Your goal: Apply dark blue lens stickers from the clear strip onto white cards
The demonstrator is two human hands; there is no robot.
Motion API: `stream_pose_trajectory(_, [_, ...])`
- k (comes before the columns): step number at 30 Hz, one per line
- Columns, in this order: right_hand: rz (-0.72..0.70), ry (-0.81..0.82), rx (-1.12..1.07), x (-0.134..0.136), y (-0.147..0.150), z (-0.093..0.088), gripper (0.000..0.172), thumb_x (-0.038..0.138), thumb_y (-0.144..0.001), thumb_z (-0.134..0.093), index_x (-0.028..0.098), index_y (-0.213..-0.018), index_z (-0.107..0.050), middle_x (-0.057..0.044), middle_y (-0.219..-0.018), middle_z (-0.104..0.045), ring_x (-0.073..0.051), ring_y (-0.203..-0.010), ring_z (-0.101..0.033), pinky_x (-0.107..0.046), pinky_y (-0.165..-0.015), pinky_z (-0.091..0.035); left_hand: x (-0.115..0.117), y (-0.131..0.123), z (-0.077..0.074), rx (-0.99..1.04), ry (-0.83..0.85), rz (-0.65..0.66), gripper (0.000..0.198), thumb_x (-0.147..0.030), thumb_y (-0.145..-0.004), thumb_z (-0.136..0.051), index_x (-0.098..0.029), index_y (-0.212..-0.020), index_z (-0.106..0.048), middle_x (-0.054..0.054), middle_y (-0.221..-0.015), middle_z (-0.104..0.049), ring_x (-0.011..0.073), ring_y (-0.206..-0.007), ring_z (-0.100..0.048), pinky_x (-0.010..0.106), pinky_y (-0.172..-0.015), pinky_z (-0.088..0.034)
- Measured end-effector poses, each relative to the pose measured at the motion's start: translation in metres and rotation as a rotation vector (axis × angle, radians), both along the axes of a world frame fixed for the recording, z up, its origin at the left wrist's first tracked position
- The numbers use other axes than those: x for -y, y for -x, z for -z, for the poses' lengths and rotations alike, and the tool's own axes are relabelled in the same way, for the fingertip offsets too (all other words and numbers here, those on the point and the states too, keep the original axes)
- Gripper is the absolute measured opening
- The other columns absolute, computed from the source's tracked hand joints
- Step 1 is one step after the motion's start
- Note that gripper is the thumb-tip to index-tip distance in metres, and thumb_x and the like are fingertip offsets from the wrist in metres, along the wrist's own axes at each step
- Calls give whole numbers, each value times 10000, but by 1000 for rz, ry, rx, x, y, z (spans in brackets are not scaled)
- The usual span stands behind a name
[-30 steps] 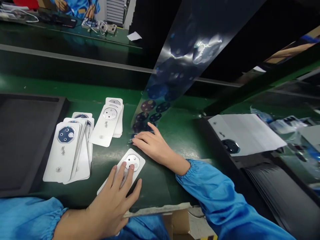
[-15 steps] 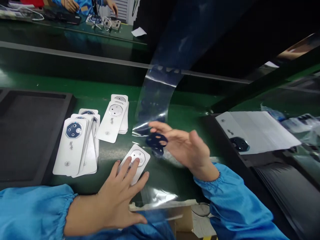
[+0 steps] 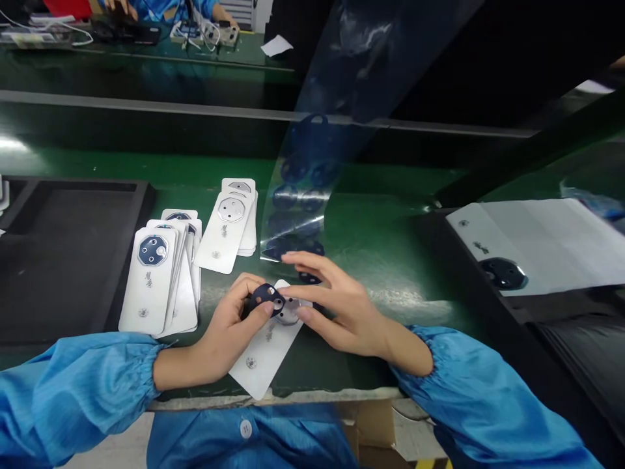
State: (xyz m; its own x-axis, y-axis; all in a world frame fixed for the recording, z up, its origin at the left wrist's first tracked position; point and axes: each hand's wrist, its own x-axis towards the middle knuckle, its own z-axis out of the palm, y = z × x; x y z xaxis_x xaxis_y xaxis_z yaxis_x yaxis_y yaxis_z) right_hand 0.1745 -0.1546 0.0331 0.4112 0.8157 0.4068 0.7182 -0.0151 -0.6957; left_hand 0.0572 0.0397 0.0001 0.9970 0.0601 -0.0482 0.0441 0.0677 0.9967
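The table (image 3: 371, 225) is green, and a black tray (image 3: 63, 254) sits at its left end. Farther back, a co-worker's blue sleeve (image 3: 202, 10) shows. A see-through strip (image 3: 293, 218) with dark rounds in it hangs down to the table. Nearer the tray are two piles: white cards with blue patches (image 3: 149, 280) and white cards with silver patches (image 3: 219, 234).

The left hand (image 3: 215, 339) is pinched closed. It has a thin dark disc (image 3: 262, 296) with holes between thumb and fingers. The disc is up over the top part of one white card (image 3: 266, 348). That card lies aslant on the table, and its bottom corner comes to the front edge. The right hand (image 3: 354, 312) is half open with its fingers spread, and it seems to hold nothing. Its pointing finger is right by the disc, but I cannot tell if they touch.

To do this bit well, I think, pinch the disc only at its rim and don't bend it. Keep fingers off the card's shiny silver patch (image 3: 290, 314), since smudges may show. Go slowly, and look at the holes to see which way the disc is turned. The corner by the edge could get bumped, so keep the card flat and still.
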Motion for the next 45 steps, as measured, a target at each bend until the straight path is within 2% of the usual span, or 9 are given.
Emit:
stream_pose_trajectory(2, [170,-84,298,-2,-2,5,295,174,-918,-669,247,-1200,-708,-146,-1324,-607,-335,-1259,-554,-572,-1037,-497,0,0,-1,-4,-42,7,151,-345,-973,-599,-203,-920,-594,31,-1029,-535,176,-967,-540,330,-890,-434])
stream_pose_trajectory(4, [276,-108,324,-2,-4,5,277,183,-896,-706,246,-1165,-720,-130,-1160,-679,-315,-1110,-619,-537,-948,-537,0,0,-1,2,-85,18,131,-314,-948,-614,-199,-892,-590,40,-1038,-534,185,-978,-541,342,-896,-430])
stream_pose_trajectory(9, [56,25,-236,-2,0,-8,203,266,-953,-682,234,-1151,-715,-43,-910,-712,-180,-787,-644,-326,-685,-550,1,-2,-2,53,-179,70,137,-306,-923,-626,-199,-853,-576,54,-1051,-542,200,-1008,-553,361,-906,-448])
stream_pose_trajectory(15, [50,230,-353,4,-8,-10,138,299,-951,-686,224,-1049,-748,-26,-851,-701,-160,-756,-627,-289,-637,-501,2,-1,-2,82,-361,117,104,-296,-947,-610,-207,-902,-578,50,-1085,-548,189,-1024,-553,346,-910,-445])
stream_pose_trajectory(19, [-29,220,-381,6,-8,-10,118,286,-930,-718,226,-1026,-746,-47,-998,-703,-178,-870,-640,-298,-694,-518,1,-2,-3,93,-439,183,86,-274,-956,-588,-210,-908,-557,53,-1110,-543,196,-1055,-548,359,-919,-434])
stream_pose_trajectory(24, [20,222,-459,6,-5,-10,55,224,-923,-698,213,-951,-744,-14,-859,-721,-152,-758,-644,-282,-655,-520,0,2,-2,151,-528,151,132,-276,-950,-592,-227,-1045,-516,73,-1195,-496,213,-1155,-523,389,-973,-458])
stream_pose_trajectory(28, [198,250,-821,10,-15,1,121,293,-843,-764,195,-902,-722,-13,-796,-722,-161,-748,-686,-283,-671,-570,6,16,2,545,-797,62,481,-322,-869,-639,-174,-1264,-408,151,-1238,-466,304,-1202,-492,503,-984,-490])
stream_pose_trajectory(34, [201,315,-980,15,-22,13,221,359,-794,-801,191,-920,-733,-21,-750,-721,-169,-704,-683,-292,-631,-559,16,33,2,829,-1441,372,234,-202,-890,-611,-49,-1057,-666,185,-1123,-668,365,-1095,-642,473,-904,-578])
stream_pose_trajectory(45, [240,386,-915,12,-20,16,216,382,-809,-771,167,-821,-763,16,-555,-601,-106,-505,-509,-242,-471,-384,5,23,1,940,-1371,394,155,-128,-851,-693,-15,-956,-714,195,-1029,-729,368,-992,-721,426,-781,-652])
